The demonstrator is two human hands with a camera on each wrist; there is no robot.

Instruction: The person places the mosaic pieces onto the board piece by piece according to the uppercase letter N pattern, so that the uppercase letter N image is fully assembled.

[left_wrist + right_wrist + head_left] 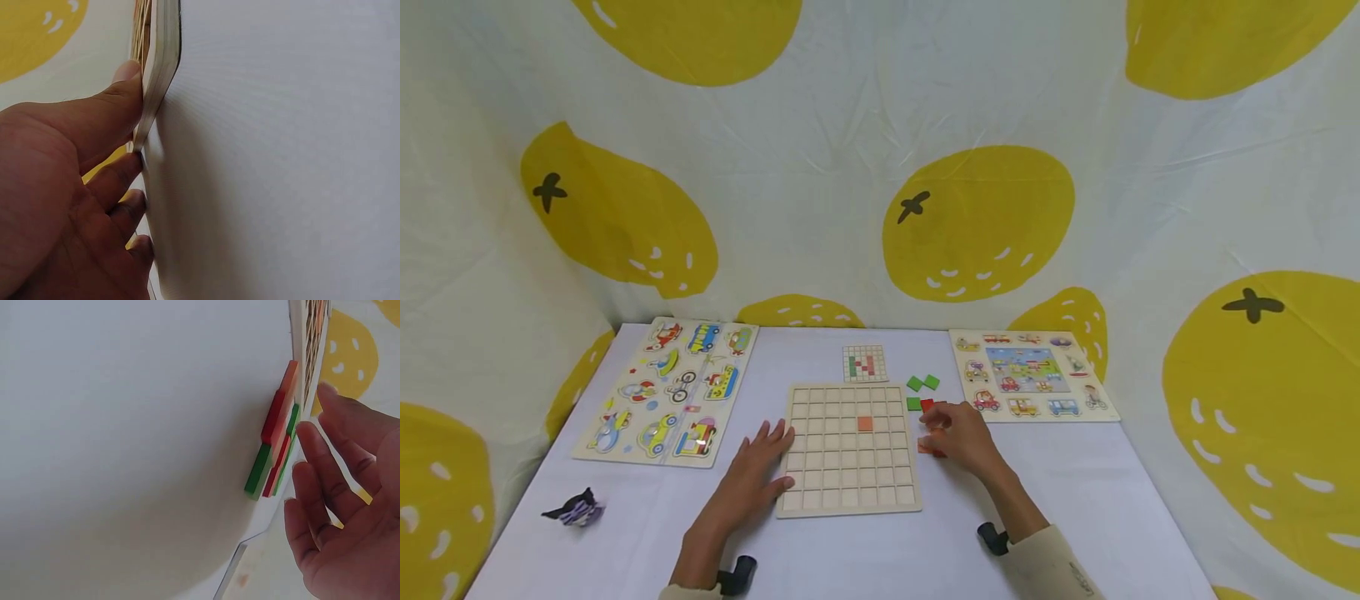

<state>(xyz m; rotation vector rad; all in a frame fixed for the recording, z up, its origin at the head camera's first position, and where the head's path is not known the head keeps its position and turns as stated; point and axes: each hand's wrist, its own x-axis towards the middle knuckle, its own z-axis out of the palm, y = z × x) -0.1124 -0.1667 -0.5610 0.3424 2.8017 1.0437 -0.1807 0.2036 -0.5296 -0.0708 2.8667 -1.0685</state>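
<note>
A wooden grid board [850, 502] lies flat on the table, with one orange tile [865, 424] in a cell of its upper right part. The left hand [748, 479] rests against the board's left edge, fingers spread; the left wrist view shows its thumb and fingertips at the edge. Just right of the board, the right hand [964, 439] hovers over loose tiles, partly hiding them. In the right wrist view its fingers are loosely bent, with no tile visible between them, beside a red tile [273, 417] and a green tile [257, 470]. Green tiles [913, 404] lie near its fingertips.
A small pattern card [865, 352] with green and red squares lies behind the board. A vehicle puzzle [647, 417] stands at the left, another picture puzzle [962, 367] at the right. A dark and purple crumpled item [580, 510] lies at the front left.
</note>
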